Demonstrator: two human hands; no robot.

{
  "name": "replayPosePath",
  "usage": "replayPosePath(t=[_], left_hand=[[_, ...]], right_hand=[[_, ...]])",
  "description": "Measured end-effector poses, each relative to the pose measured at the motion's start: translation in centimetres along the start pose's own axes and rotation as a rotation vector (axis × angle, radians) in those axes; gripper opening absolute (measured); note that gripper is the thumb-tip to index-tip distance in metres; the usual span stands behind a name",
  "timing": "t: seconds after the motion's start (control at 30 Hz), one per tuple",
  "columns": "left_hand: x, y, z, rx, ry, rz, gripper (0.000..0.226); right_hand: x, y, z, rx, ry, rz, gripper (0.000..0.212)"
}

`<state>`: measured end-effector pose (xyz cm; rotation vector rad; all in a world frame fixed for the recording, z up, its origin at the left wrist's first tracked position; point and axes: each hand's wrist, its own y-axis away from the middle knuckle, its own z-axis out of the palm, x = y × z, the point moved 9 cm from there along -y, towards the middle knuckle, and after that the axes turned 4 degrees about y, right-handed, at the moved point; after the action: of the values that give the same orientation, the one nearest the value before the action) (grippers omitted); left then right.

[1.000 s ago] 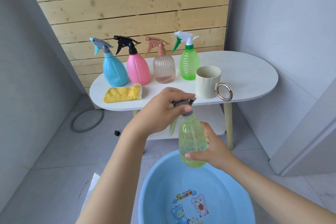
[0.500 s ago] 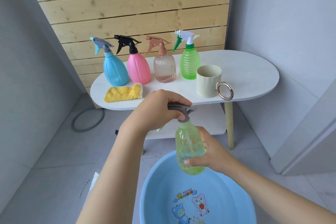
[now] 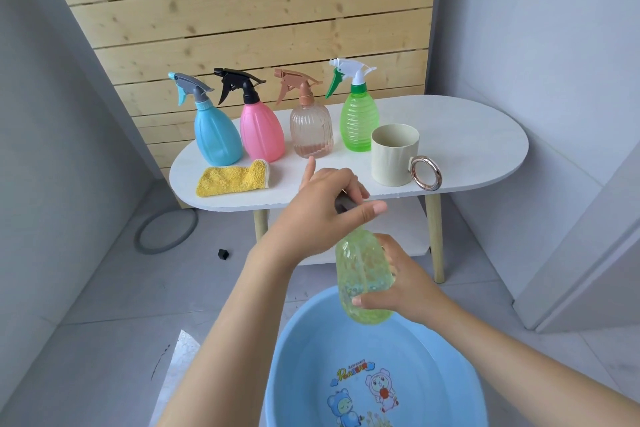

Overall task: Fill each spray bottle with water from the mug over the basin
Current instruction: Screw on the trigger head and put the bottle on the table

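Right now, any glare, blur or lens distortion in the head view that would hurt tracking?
Head view: light is soft and even, shadows faint. Wide-angle bending shows at the edges, where the wall lines lean. The metal ring handle on the cream mug carries a small highlight. The translucent yellow-green spray bottle held by both hands looks slightly soft; its head is hidden under the left hand.

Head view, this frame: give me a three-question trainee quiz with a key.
1. True or false: the cream mug stands on the white table.
2. How many spray bottles stand on the table?
3. Which hand grips the sprayer head of the yellow-green bottle over the blue basin? A) left B) right

Key
1. True.
2. Four: blue bottle, pink bottle, clear ribbed bottle, green bottle.
3. A: the left hand is on top; the right hand holds the body.
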<state>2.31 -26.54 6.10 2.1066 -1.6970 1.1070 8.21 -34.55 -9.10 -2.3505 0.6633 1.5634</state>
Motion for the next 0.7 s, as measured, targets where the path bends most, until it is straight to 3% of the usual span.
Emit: replayPosePath(t=[0.13, 0.23, 0.37, 0.43, 0.57, 0.7], left_hand=[[0.1, 0.1, 0.5, 0.018, 0.095, 0.038, 0.008], [0.8, 0.3, 1.7, -0.017, 0.172, 0.022, 0.05], [-0.3, 0.1, 2.0, -0.025, 0.249, -0.12, 0.065], [-1.3, 0.0, 1.2, -0.025, 0.311, -0.166, 0.061], [-1.1, 0.2, 0.8, -0.127, 0.372, -0.085, 0.048], [-1.9, 0.1, -0.1, -0.109, 0.319, -0.107, 0.041]], right_hand=[[-0.1, -0.1, -0.1, 0.019, -0.023, -0.004, 0.075], [-0.2, -0.5, -0.5, 0.052, -0.035, -0.001, 0.076], [-0.1, -0.6, -1.3, 0.075, -0.016, -0.001, 0.075], [0.0, -0.5, -1.4, 0.068, -0.009, -0.009, 0.076], [0.3, -0.3, -0.8, 0.016, -0.037, -0.015, 0.078], [0.4, -0.3, -0.1, -0.035, -0.047, -0.014, 0.077]])
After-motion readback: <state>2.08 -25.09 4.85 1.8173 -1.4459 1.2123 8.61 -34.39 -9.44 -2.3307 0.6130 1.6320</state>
